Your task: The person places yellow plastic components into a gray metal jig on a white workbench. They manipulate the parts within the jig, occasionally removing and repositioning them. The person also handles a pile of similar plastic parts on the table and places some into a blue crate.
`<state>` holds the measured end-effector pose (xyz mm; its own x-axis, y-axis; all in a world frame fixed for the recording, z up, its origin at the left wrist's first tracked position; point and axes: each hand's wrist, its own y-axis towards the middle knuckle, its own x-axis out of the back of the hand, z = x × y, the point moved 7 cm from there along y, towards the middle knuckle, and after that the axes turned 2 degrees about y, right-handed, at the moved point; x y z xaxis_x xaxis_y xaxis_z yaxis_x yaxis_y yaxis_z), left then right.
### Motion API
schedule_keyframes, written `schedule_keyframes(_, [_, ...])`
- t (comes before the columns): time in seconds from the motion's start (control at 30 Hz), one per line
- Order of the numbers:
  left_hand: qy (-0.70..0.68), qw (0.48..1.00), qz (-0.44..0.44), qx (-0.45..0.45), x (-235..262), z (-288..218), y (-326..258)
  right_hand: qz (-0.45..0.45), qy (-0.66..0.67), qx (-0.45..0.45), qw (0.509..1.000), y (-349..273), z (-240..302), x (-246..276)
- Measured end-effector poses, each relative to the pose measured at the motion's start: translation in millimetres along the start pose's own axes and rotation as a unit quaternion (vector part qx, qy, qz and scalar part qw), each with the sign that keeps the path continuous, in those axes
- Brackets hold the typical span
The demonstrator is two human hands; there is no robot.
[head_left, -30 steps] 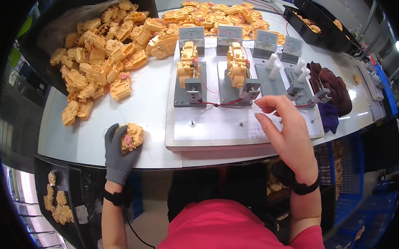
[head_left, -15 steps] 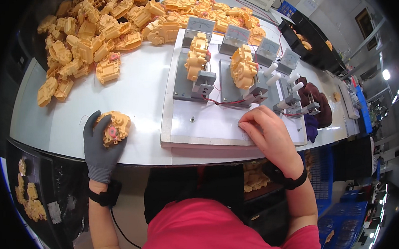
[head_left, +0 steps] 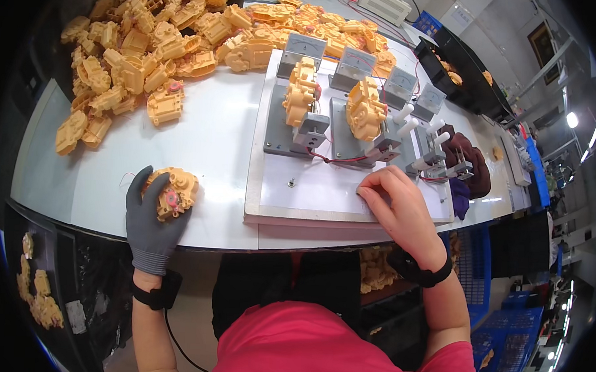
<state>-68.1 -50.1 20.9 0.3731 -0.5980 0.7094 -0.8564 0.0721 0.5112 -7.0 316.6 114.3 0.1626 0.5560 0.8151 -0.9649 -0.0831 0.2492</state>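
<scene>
My left hand (head_left: 151,221), in a grey knit glove, is closed round a yellow plastic gearbox housing (head_left: 180,193) with a pinkish-red round part, low over the left of the white table. A thin wire sticks out beside it. My bare right hand (head_left: 398,205) rests at the front of a white board (head_left: 311,193), thumb and fingertips pressed together; anything between them is hidden. Behind it, two similar gearbox housings, the left one (head_left: 301,93) and the right one (head_left: 366,109), sit upright in grey fixtures, clear of both hands.
Analogue meters (head_left: 304,48) line the board's back, with white-handled clamps (head_left: 407,127) at its right. A heap of housings (head_left: 134,59) covers the table's back left. Brown cloth (head_left: 470,163) lies right of the board. Red wires run along the fixtures; a small screw (head_left: 291,182) stands on the board.
The whole view has shifted slightly. Both hands keep nearly the same places and grips, and the housings stay in their fixtures.
</scene>
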Motion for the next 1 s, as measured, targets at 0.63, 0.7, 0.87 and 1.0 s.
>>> schedule_keyframes(0.63, [-0.003, 1.000, -0.006, -0.001, 2, -2, 0, 0.283, -0.114, -0.119, 0.945, 128, 16, 50])
schedule_keyframes(0.7, [-0.004, 1.000, -0.006, 0.000, 2, -3, 0, 0.318, -0.096, -0.080, 0.940, 132, 8, 32])
schedule_keyframes(0.87, [0.001, 1.000, -0.005, 0.003, 5, -3, 0, 0.321, -0.126, -0.106, 0.933, 136, 11, 28])
schedule_keyframes(1.0, [0.006, 1.000, -0.008, -0.004, 4, -5, 0, 0.313, -0.140, -0.098, 0.934, 136, 7, 34])
